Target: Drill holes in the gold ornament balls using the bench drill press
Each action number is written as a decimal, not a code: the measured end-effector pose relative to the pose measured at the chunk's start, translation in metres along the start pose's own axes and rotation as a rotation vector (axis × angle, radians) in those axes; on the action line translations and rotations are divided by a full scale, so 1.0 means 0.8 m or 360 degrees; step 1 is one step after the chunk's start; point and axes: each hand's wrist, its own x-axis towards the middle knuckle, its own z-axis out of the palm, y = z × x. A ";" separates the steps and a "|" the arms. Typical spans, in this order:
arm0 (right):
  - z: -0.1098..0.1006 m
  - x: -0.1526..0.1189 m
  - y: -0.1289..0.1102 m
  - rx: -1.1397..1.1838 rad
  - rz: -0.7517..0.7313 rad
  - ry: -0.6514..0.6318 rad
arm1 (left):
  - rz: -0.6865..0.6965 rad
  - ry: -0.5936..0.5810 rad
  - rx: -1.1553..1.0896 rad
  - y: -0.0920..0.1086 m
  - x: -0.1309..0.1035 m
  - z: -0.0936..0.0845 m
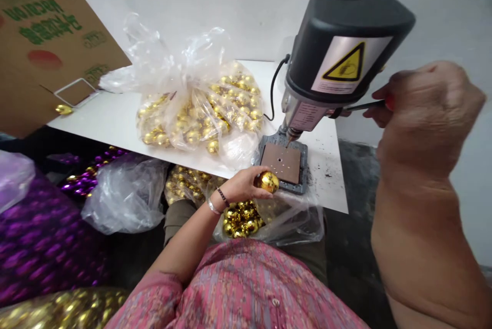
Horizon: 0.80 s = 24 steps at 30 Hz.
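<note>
Between the fingers of my left hand (pixel 251 181) is a shiny gold ball (pixel 269 182), at the near edge of the drill press base (pixel 303 162). A brown plate (pixel 281 162) with several small holes lies on that base. Above it points the drill bit (pixel 290 140) of a black bench drill press (pixel 349 37), which carries a yellow warning label. My right hand (pixel 426 108) is closed around the feed lever (pixel 365 106) on the drill's right side; a bit of red shows at the grip. An open plastic bag of gold balls (pixel 242 219) rests on my lap.
A clear bag of gold balls (pixel 200 114) covers much of the white table (pixel 111 121). To the left stand a cardboard box (pixel 57 47) and a loose gold ball (pixel 63 109). Purple balls in a bag (pixel 46 237) fill the lower left. A black cable (pixel 273 93) runs behind the drill.
</note>
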 end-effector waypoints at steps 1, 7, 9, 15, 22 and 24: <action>0.001 -0.002 0.001 -0.0010 0.0037 0.0045 | -0.0009 -0.0057 0.0005 -0.005 -0.012 -0.006; 0.003 -0.012 -0.001 0.0030 0.0071 0.0108 | -0.0086 0.0486 0.0404 -0.023 -0.013 -0.036; 0.002 -0.013 -0.002 0.0014 0.0065 0.0111 | -0.0079 0.0631 0.0701 -0.020 0.006 -0.051; 0.004 -0.019 0.000 -0.0071 0.0057 0.0166 | -0.0530 0.0364 0.1586 0.003 0.031 -0.103; 0.001 -0.027 0.007 -0.0084 0.0001 0.0137 | -0.1034 0.0429 0.1622 -0.001 0.023 -0.126; 0.000 -0.029 0.010 -0.0100 -0.0009 0.0105 | -0.1098 0.0452 0.1505 -0.013 0.019 -0.127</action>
